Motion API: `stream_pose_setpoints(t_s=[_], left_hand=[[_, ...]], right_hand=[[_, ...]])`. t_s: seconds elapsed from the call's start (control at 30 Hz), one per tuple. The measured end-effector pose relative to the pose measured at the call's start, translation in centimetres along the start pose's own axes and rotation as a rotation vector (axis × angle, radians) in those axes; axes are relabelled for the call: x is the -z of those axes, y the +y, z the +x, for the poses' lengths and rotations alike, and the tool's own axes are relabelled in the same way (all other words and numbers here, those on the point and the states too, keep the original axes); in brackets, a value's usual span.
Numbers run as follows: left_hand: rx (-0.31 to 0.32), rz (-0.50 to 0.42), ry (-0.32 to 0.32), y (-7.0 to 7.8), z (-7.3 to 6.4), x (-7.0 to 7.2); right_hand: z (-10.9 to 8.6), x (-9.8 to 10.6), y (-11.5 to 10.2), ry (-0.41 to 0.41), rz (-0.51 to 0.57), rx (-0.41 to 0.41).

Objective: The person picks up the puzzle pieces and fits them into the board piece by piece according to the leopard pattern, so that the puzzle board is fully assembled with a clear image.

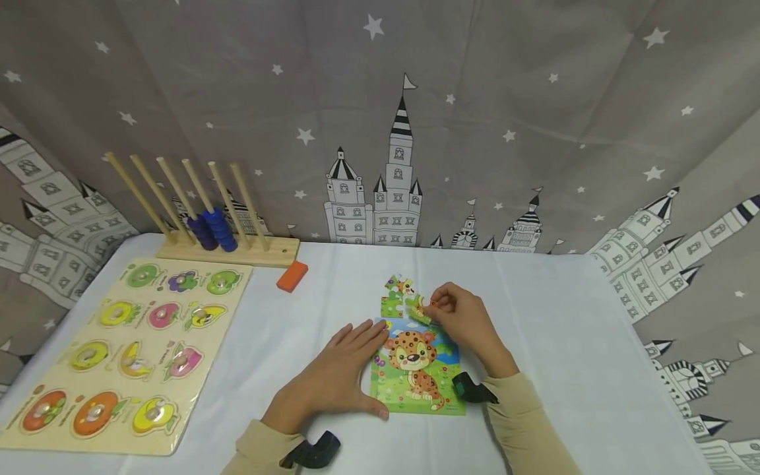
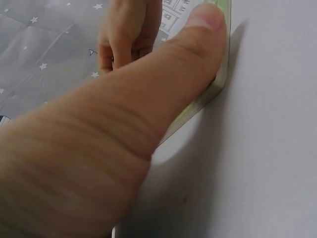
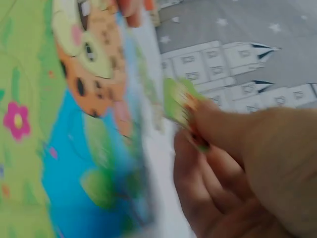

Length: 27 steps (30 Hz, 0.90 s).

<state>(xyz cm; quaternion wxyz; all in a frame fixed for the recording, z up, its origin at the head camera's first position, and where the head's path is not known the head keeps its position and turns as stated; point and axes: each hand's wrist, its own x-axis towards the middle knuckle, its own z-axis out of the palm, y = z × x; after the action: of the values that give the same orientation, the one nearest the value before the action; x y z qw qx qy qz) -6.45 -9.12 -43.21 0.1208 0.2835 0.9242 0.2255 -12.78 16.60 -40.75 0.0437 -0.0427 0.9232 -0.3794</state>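
Observation:
A square leopard picture board [image 1: 418,389] lies on the white table between both hands. My left hand [image 1: 335,376] rests at its left side with fingers straight and spread, the thumb on its near left edge. Past the board's far edge, my right hand [image 1: 466,323] pinches a small jigsaw piece [image 3: 179,101] between thumb and fingertips. The piece is green with some orange and is blurred in the right wrist view. Beside it lie several jigsaw pieces [image 1: 390,307] in green and leopard print. The left wrist view shows mostly the left thumb [image 2: 193,44] over the board's corner.
A fruit peg board [image 1: 216,343] covers the table's left side. Behind it stands a wooden rack of upright rods [image 1: 279,251] with blue rings [image 1: 220,231]. An orange block [image 1: 292,276] lies at the rack's right end. A grey castle-print curtain [image 1: 505,66] hangs behind the table.

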Motion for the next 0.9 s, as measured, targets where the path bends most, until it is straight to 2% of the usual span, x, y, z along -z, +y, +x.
stream_pose_setpoints(t_s=[0.23,0.33,0.47,0.67,0.9], left_hand=[[0.009,0.007,0.058,0.1,0.0,-0.6],[0.026,-0.005,0.102,0.2,0.0,-1.1],[0.047,0.004,0.151,0.4,0.0,-1.7],[0.052,0.040,0.201,0.8,0.4,-2.1],[0.066,0.063,0.214,1.5,0.7,-2.2]], right_hand=[[-2.5,1.1,-0.3,-0.323,0.001,0.166],[-3.5,1.0,-0.8,-0.411,0.011,0.210],[-4.6,0.6,-1.1,-0.447,-0.040,0.228],[-5.7,0.2,-1.1,-0.444,-0.107,0.190],[-6.0,0.1,-1.2,-0.416,-0.142,0.217]])
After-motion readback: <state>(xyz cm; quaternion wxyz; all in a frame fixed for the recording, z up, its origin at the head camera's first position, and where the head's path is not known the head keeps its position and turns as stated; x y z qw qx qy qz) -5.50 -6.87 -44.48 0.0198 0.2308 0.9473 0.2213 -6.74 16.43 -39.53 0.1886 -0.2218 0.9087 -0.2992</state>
